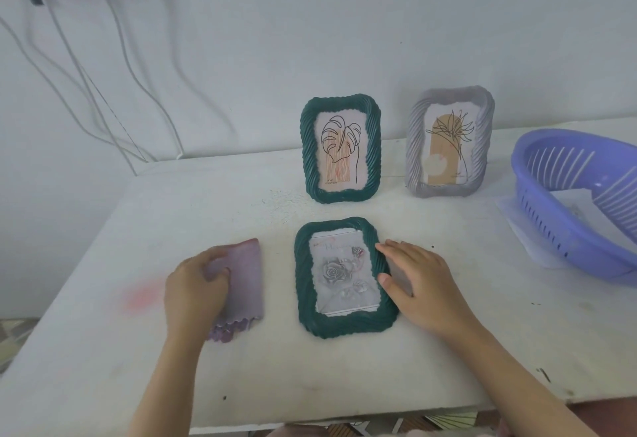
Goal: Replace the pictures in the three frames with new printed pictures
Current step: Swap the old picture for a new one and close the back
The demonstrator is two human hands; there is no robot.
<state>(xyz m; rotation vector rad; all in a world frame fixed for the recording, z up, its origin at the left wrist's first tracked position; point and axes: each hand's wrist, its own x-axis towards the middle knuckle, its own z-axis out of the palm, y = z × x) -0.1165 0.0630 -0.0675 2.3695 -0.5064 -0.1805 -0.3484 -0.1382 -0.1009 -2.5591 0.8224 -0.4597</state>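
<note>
A dark green frame [344,278] lies flat on the white table [310,367], showing a pale rose picture. My right hand [417,285] rests on its right edge, fingers fairly straight, thumb against the frame's side. My left hand [194,288] grips a purple cloth [241,285] just left of that frame. Behind, a second green frame [341,148] with a leaf drawing stands upright. A grey frame [450,141] with a flower drawing stands to its right.
A purple plastic basket [579,202] sits at the table's right edge, with white paper sheets [524,226] inside and under it. White cables [103,91] hang on the wall at left. A pink stain [143,297] marks the table near my left hand.
</note>
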